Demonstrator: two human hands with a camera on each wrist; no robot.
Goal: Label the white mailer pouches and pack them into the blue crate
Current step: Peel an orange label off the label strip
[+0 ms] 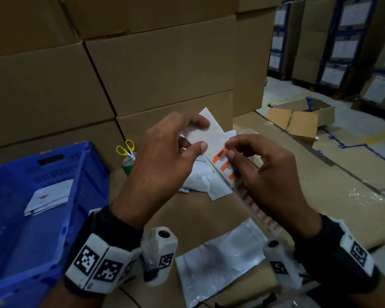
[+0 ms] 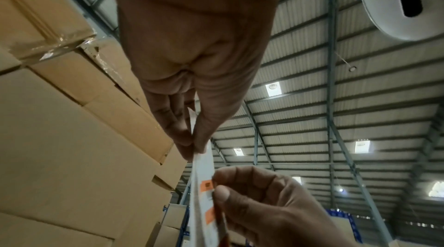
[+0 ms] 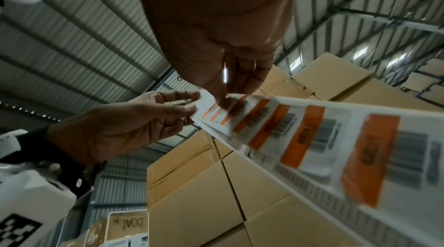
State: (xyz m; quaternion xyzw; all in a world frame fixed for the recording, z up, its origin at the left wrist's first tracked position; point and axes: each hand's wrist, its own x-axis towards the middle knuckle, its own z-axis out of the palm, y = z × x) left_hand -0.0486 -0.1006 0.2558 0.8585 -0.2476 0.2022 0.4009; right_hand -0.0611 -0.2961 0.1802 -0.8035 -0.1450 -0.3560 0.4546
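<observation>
Both wrists, each with a black band and white marker blocks, are closest to the head camera. Above them the left hand (image 1: 165,156) pinches the blank upper end of a long white strip of orange barcode labels (image 1: 222,158) between thumb and fingers (image 2: 179,129). The right hand (image 1: 267,174) holds the same strip lower down; its thumb and forefinger are closed narrowly on the edge of the top orange label (image 3: 216,116). The strip then runs down under the right palm toward the wrist.

Under the hands, a heap of white plastic mailer pouches (image 1: 201,181) lies on the brown cardboard surface (image 1: 187,210). One more flat white pouch (image 1: 220,261) lies nearer, between the two wrists. The blue plastic crate (image 1: 53,218) stands to the left, and a labelled white pouch (image 1: 49,196) lies inside it.

Behind the crate, yellow-handled scissors (image 1: 127,150) stand in a green tape roll (image 1: 127,165). Stacked brown cartons (image 1: 142,63) form a wall behind everything.
</observation>
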